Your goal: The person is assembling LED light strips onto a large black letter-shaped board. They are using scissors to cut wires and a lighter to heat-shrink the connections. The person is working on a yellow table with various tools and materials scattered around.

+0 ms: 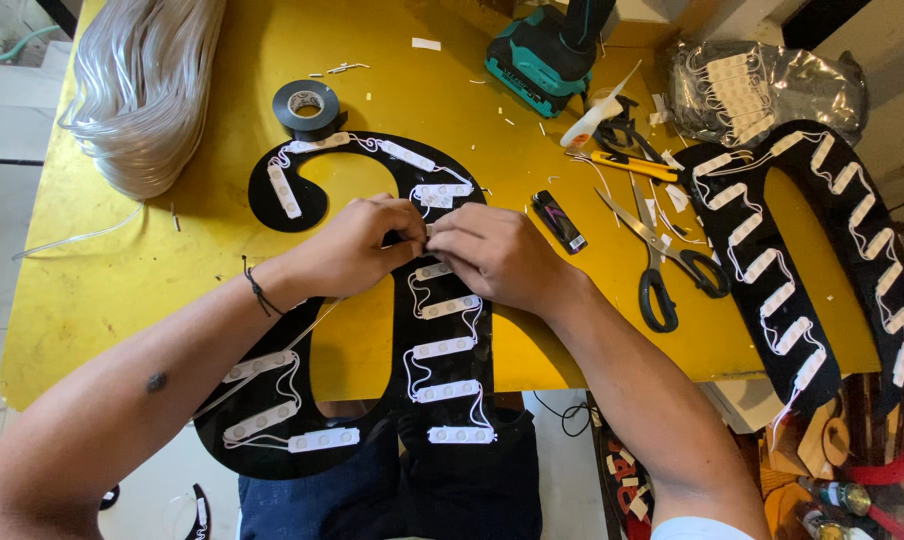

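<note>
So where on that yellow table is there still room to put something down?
Bare yellow table left of the left hand, below the wire coil. Crowded right of the right hand: scissors, knife, drill.

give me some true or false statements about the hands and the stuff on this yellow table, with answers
1. Both hands meet over the black curved panel. True: the left hand and right hand pinch something small together above it.
2. The scissors lie to the left of the hands. False: they lie to the right, closed or nearly so, past the small black lighter.
3. A roll of black tape sits on the table above the panel. True.
4. The panel carries no white light modules. False: a wired row of them runs down it.
5. The left wrist wears a dark band. True.
6. The teal power drill is in the right hand. False: it rests at the table's far edge.
</note>
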